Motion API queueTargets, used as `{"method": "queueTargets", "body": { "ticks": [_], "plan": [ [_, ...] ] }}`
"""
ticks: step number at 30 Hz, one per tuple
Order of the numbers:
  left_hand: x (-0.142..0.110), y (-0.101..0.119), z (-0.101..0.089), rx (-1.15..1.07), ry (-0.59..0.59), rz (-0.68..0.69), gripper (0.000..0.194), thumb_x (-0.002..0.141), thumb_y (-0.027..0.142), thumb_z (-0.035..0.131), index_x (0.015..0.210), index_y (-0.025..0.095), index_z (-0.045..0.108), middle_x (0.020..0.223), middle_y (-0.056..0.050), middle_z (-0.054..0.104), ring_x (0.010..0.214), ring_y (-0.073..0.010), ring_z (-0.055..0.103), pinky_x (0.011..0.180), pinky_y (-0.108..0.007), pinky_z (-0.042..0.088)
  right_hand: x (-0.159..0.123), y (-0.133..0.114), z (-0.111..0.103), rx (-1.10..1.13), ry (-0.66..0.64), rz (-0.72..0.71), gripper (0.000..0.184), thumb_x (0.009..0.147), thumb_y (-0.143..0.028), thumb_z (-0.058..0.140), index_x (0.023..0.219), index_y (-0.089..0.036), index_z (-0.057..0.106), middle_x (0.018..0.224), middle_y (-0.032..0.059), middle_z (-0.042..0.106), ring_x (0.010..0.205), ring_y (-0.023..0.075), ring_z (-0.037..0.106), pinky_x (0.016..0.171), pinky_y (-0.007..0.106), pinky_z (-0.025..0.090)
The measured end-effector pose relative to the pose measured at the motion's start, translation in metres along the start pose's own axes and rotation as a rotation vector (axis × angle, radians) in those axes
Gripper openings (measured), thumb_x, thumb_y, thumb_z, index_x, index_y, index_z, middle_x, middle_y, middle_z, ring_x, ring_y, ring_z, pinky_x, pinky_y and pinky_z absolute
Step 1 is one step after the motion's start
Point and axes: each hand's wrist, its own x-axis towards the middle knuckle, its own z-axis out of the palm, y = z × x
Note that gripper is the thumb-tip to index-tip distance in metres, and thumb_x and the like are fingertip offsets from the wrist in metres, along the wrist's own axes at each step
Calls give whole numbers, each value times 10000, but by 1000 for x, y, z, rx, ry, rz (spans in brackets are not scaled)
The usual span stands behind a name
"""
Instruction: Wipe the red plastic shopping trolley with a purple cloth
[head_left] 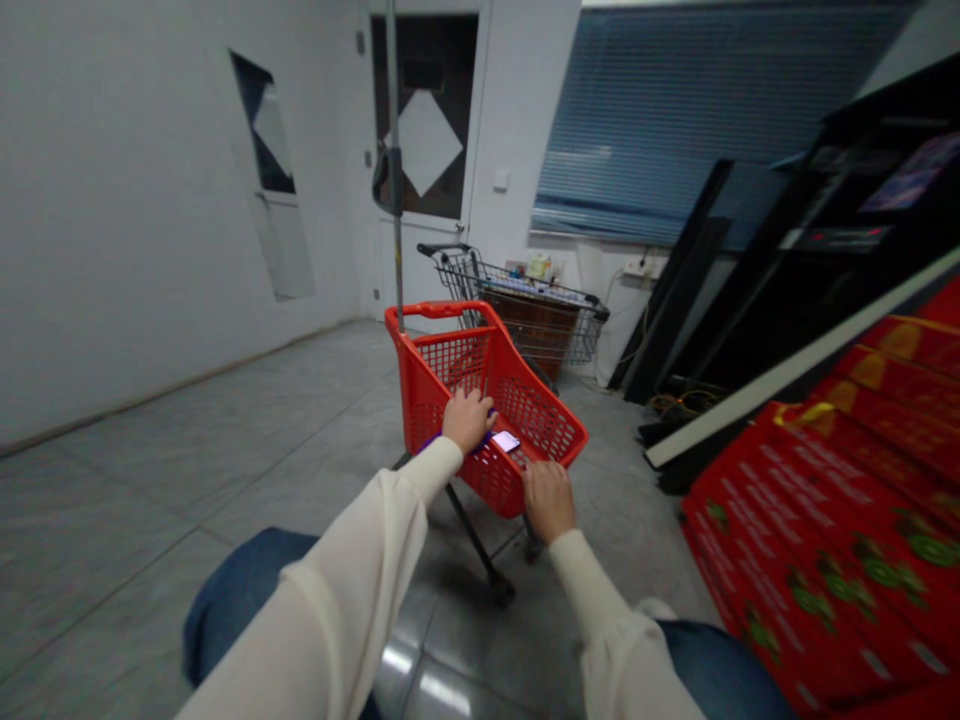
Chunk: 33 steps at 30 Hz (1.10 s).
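You can read nothing here: the white print on the red cartons (pixel 817 560) beside your red shopping cart (pixel 536 420) is too blurred, and the smartphone (pixel 505 441) screen is too small.

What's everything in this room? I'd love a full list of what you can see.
small shopping cart: one, red, on the floor just ahead
phone: one, lit screen, inside the small shopping cart
wire shopping cart: one, grey, behind the red one
cartons: several, red, stacked at right
panels: several, black, leaning at right
window blind: one, blue, upper right
door: one, white, straight ahead
left hand: one, on the cart's rim
right hand: one, on the cart's rim
sleeves: two, cream, on both arms
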Motion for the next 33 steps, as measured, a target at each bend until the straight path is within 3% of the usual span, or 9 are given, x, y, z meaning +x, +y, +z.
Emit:
{"method": "queueTargets", "body": {
  "ticks": [2, 6, 9, 15, 19, 22, 25, 29, 33],
  "plan": [
    [-7, 9, 3, -9, 22, -23, 293, 972, 429, 487, 1045, 214, 673, 1108, -120, 591, 1083, -296, 468, 843, -401, 400, 1, 0, 0, -8, 5, 14, 370, 1022, -177, 306, 949, -153, 668, 852, 71, 668, 861, 195, 534, 855, 323, 301],
    [-23, 29, 14, -40, 39, 66, 321, 985, 461, 446, 1057, 232, 659, 1124, -107, 579, 1068, -277, 458, 847, -391, 395, 1, 2, -4, -22, -20, 2, 387, 1029, -192, 299, 901, -156, 662, 831, 74, 663, 840, 192, 534, 840, 323, 297],
    [-22, 31, 19, -33, 54, 74, 349, 994, 473, 415, 1064, 236, 661, 1138, -104, 580, 1045, -268, 454, 850, -390, 394, 0, 2, -6, -15, -26, 15, 406, 1033, -198, 292, 861, -158, 658, 808, 74, 661, 819, 193, 537, 826, 326, 301],
    [-9, 5, 20, -44, 55, 141, 356, 993, 462, 421, 1068, 229, 679, 1097, -100, 594, 1007, -244, 460, 895, -397, 389, 2, -30, -7, -35, -13, 121, 395, 1028, -206, 331, 835, -156, 672, 810, 90, 684, 824, 198, 570, 851, 338, 315],
    [-4, -20, 12, -22, 15, 169, 350, 979, 466, 456, 1059, 214, 686, 1078, -100, 597, 998, -237, 476, 912, -392, 389, 8, -52, -13, -10, -80, 88, 341, 1024, -225, 367, 969, -170, 698, 888, 87, 713, 861, 190, 597, 833, 333, 328],
    [-10, -27, 6, -4, -18, 164, 330, 966, 468, 488, 1048, 219, 687, 1072, -97, 600, 1005, -242, 488, 900, -385, 395, 15, -45, -19, 10, -132, 25, 309, 1016, -257, 405, 1065, -201, 705, 1034, 79, 726, 956, 188, 604, 866, 323, 333],
    [-25, -15, 3, -9, -35, 233, 300, 955, 459, 512, 1038, 235, 692, 1055, -98, 602, 1017, -252, 494, 880, -384, 402, 19, -25, -24, -9, -157, -16, 308, 1017, -284, 414, 1122, -229, 699, 1171, 77, 702, 1060, 190, 584, 927, 323, 319],
    [-34, 1, 5, 7, -71, 358, 305, 945, 468, 520, 1021, 234, 699, 1047, -106, 607, 1021, -263, 496, 858, -384, 417, 19, -9, -23, -23, -215, -13, 330, 1034, -266, 370, 1126, -231, 685, 1079, 55, 720, 979, 175, 594, 878, 312, 312],
    [-13, -11, 1, 46, -81, 219, 292, 949, 444, 521, 1042, 226, 692, 1077, -109, 608, 1055, -275, 494, 842, -380, 427, 16, -16, -18, -27, -188, -1, 319, 1035, -266, 373, 1068, -225, 687, 1004, 48, 711, 952, 181, 575, 863, 318, 288]
  ]
}}
